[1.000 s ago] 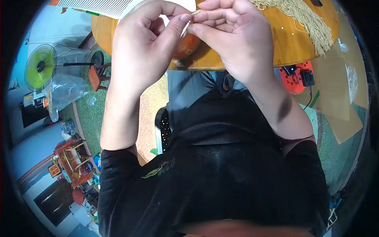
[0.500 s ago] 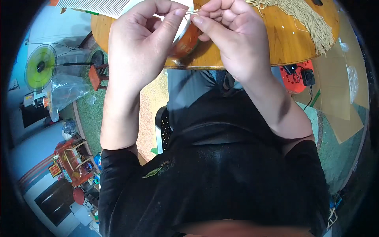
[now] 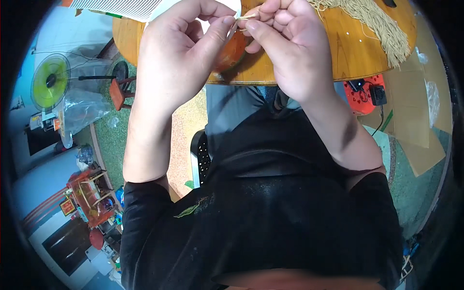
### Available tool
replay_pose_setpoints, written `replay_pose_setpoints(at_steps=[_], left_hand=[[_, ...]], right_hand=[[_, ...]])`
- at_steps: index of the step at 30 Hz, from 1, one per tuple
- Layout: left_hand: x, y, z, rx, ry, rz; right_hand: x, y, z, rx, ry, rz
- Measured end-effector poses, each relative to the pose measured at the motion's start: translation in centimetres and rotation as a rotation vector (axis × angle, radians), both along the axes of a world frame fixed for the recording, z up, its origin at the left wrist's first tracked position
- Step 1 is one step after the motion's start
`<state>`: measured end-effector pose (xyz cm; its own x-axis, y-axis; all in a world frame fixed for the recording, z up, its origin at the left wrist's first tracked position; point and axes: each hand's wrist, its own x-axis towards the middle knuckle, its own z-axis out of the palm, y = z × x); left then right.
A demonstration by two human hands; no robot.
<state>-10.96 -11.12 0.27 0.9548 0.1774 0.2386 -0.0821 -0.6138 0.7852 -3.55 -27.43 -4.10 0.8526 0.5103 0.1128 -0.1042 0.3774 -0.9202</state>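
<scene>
Close together above the near edge of the round wooden table, both my hands pinch a thin piece of beige cord. My left hand has thumb and forefinger pressed together on the cord's left part. On its right part, the thumb and fingers of my right hand close around it. The cord's exact shape is partly covered by my fingertips. Behind the hands are a white round rim and a reddish-orange rounded thing, both mostly hidden. A bundle of beige cords lies on the table to the right.
A white ribbed sheet is at the table's far left. Tiny white bits lie beside the cord bundle. Below the table's right edge, a red stool bears a black adapter. A green fan stands at left, and cardboard lies at right.
Both hands have shifted slightly right and a little lower. The cord between my fingertips has turned, and more of its end now shows by the right thumb.
</scene>
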Motion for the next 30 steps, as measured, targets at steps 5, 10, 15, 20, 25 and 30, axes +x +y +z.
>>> replay_pose_setpoints(at_steps=[5, 10, 15, 20, 25, 30], left_hand=[[0.1, 0.0, -0.1, 0.028, -0.040, -0.027], [0.0, 0.3, 0.1, 0.262, -0.130, -0.142], [0.1, -0.4, 0.3, 0.409, -0.227, -0.105], [-0.1, -0.7, 0.7, 0.387, -0.131, -0.071], [-0.3, -0.3, 0.1, -0.243, 0.114, -0.041], [0.3, -1.1, 2.1, -0.451, 0.196, -0.029]], right_hand=[[-0.1, -0.3, -0.1, 0.015, 0.006, 0.027], [-0.3, -0.2, -0.3, 0.079, 0.001, 0.013], [-0.4, 0.0, -0.7, 0.051, -0.026, -0.021], [0.8, 1.1, -2.0, 0.297, -0.335, -0.043], [-0.4, -0.2, -0.1, 0.015, 0.063, 0.007], [0.3, -1.0, 0.5, 0.027, 0.105, 0.162]])
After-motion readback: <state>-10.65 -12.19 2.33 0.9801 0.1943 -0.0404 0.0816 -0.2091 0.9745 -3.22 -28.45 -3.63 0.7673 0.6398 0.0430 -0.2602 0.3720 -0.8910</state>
